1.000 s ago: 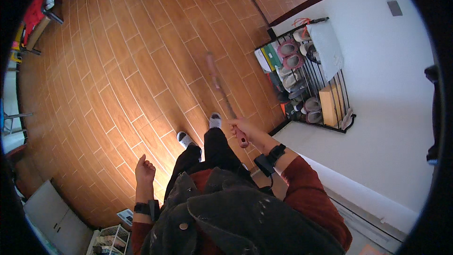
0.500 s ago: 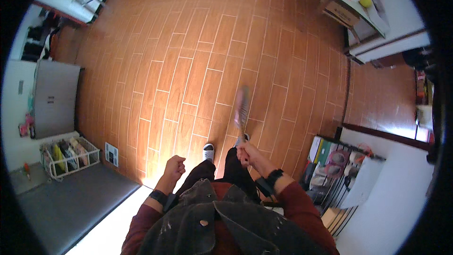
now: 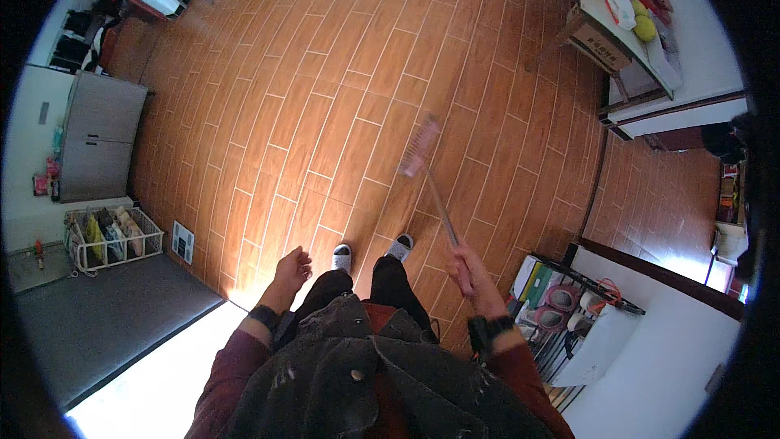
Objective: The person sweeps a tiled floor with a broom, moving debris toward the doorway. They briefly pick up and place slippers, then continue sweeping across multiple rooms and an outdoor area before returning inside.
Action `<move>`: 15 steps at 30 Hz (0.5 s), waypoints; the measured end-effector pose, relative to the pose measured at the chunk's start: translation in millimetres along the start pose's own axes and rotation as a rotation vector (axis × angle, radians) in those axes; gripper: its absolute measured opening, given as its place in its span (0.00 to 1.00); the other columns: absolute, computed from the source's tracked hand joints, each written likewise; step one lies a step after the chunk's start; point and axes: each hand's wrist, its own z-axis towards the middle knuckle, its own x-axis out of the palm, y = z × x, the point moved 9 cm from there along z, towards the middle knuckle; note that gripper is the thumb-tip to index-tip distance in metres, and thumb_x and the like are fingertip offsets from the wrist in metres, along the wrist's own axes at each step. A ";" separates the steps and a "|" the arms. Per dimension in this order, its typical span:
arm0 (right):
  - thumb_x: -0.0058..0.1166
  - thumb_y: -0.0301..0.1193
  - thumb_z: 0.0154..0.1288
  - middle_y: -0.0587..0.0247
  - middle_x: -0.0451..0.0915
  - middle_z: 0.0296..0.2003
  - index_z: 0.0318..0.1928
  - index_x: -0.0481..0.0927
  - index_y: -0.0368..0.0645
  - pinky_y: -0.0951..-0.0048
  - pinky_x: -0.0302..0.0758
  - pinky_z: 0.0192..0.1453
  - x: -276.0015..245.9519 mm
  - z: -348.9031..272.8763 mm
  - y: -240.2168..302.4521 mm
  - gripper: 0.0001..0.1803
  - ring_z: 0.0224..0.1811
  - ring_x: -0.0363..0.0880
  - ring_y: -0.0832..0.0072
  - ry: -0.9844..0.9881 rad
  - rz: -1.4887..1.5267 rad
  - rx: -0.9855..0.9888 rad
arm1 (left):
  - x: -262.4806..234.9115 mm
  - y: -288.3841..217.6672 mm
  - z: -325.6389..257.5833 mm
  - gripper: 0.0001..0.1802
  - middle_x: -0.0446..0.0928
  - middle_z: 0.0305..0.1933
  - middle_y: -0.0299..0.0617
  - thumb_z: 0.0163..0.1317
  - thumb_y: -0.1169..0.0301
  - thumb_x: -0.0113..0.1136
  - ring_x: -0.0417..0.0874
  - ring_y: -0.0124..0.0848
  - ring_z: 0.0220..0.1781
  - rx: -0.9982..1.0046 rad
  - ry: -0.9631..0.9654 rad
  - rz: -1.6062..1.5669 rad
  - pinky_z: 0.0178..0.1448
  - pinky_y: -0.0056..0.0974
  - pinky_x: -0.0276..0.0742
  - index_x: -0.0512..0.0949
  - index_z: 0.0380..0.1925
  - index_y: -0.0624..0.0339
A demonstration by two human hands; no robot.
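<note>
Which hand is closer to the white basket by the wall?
Left. The left hand hangs free, nearer the white basket; the right hand grips the broom farther away.

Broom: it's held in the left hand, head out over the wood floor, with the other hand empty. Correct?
Not quite. The head view shows the right hand holding the broom, its head out over the wood floor; the left hand is the empty one.

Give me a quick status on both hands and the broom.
Right hand gripping broom handle, pink head out front over wood floor. Left hand loosely curled, holding nothing. Shoe rack close on the right.
</note>
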 end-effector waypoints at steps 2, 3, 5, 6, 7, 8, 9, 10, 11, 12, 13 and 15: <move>0.43 0.29 0.60 0.74 0.61 0.16 0.50 0.64 0.47 0.82 0.63 0.14 -50.2 -38.0 -16.4 0.16 0.16 0.63 0.82 -0.208 0.023 0.019 | 22.6 -6.2 -2.1 0.12 0.73 0.30 0.42 0.58 0.61 0.53 0.73 0.33 0.29 0.018 0.023 0.081 0.31 0.38 0.71 0.73 0.34 0.57; 0.41 0.29 0.60 0.73 0.61 0.16 0.46 0.66 0.46 0.81 0.64 0.14 -79.3 -56.2 -26.4 0.12 0.16 0.64 0.81 -0.342 0.065 0.037 | 37.3 -11.2 -2.0 0.14 0.72 0.34 0.44 0.58 0.61 0.52 0.73 0.35 0.33 0.031 0.036 0.130 0.34 0.38 0.72 0.72 0.39 0.57; 0.41 0.27 0.59 0.71 0.64 0.16 0.34 0.68 0.45 0.78 0.65 0.15 -117.6 -82.4 -50.0 0.03 0.15 0.64 0.78 -0.361 0.263 0.135 | 74.8 -15.3 -1.3 0.20 0.72 0.42 0.46 0.58 0.60 0.52 0.74 0.37 0.41 0.053 0.085 0.242 0.40 0.40 0.74 0.69 0.49 0.57; 0.41 0.28 0.59 0.70 0.65 0.16 0.31 0.67 0.46 0.78 0.65 0.16 -139.1 -91.8 -53.7 0.01 0.15 0.63 0.78 -0.376 0.251 0.135 | 91.6 -16.9 -3.4 0.22 0.69 0.49 0.48 0.61 0.61 0.47 0.72 0.39 0.48 0.025 0.141 0.267 0.47 0.40 0.73 0.65 0.54 0.55; 0.42 0.29 0.58 0.70 0.65 0.17 0.28 0.66 0.47 0.77 0.64 0.16 -158.0 -99.0 -55.4 0.03 0.15 0.63 0.78 -0.391 0.237 0.135 | 105.4 -21.2 -5.3 0.21 0.69 0.49 0.48 0.62 0.61 0.46 0.72 0.39 0.48 0.016 0.167 0.261 0.47 0.41 0.73 0.65 0.54 0.55; 0.42 0.29 0.58 0.69 0.66 0.17 0.25 0.66 0.48 0.77 0.64 0.17 -168.9 -103.8 -54.9 0.05 0.15 0.63 0.77 -0.324 0.247 0.114 | 120.1 -24.9 -6.8 0.21 0.69 0.49 0.48 0.62 0.61 0.46 0.72 0.39 0.48 0.010 0.197 0.257 0.47 0.41 0.73 0.65 0.54 0.55; 0.42 0.27 0.59 0.68 0.67 0.21 0.30 0.66 0.46 0.77 0.67 0.23 -181.8 -109.4 -42.4 0.01 0.20 0.65 0.78 -0.311 0.078 -0.033 | 133.2 -26.3 -6.9 0.21 0.70 0.49 0.47 0.62 0.61 0.46 0.72 0.39 0.48 0.000 0.206 0.251 0.47 0.41 0.73 0.65 0.54 0.55; 0.41 0.25 0.59 0.68 0.68 0.25 0.36 0.66 0.45 0.77 0.70 0.28 -180.7 -112.4 -28.6 0.04 0.24 0.67 0.78 -0.219 -0.075 -0.197 | 144.4 -31.9 -7.8 0.20 0.70 0.49 0.47 0.62 0.61 0.46 0.72 0.39 0.48 0.017 0.230 0.282 0.48 0.42 0.72 0.66 0.53 0.54; 0.42 0.26 0.59 0.68 0.68 0.25 0.36 0.66 0.45 0.77 0.69 0.28 -192.6 -110.3 -24.1 0.04 0.23 0.66 0.78 -0.324 -0.130 -0.235 | 155.0 -36.1 -7.1 0.20 0.70 0.49 0.46 0.62 0.61 0.46 0.72 0.39 0.48 0.022 0.247 0.286 0.48 0.42 0.72 0.66 0.53 0.53; 0.42 0.27 0.59 0.68 0.67 0.24 0.36 0.66 0.46 0.77 0.68 0.28 -189.6 -112.1 -10.7 0.04 0.23 0.65 0.78 -0.291 -0.207 -0.370 | 165.7 -41.9 -6.2 0.20 0.70 0.48 0.46 0.61 0.61 0.47 0.72 0.39 0.48 0.027 0.262 0.289 0.48 0.42 0.72 0.67 0.53 0.53; 0.43 0.32 0.59 0.70 0.66 0.19 0.30 0.66 0.48 0.78 0.64 0.23 -199.7 -102.0 -6.4 0.03 0.16 0.61 0.78 -0.456 -0.179 -0.382 | 176.9 -48.2 -4.0 0.20 0.71 0.48 0.46 0.61 0.61 0.47 0.72 0.39 0.48 0.035 0.274 0.296 0.48 0.42 0.72 0.67 0.52 0.53; 0.46 0.37 0.58 0.72 0.64 0.14 0.25 0.66 0.50 0.79 0.58 0.16 -198.9 -67.3 -5.7 0.08 0.09 0.55 0.78 -0.581 0.006 -0.303 | 201.0 -61.0 3.2 0.17 0.71 0.46 0.45 0.60 0.61 0.48 0.73 0.37 0.45 0.021 0.297 0.281 0.46 0.41 0.72 0.69 0.48 0.54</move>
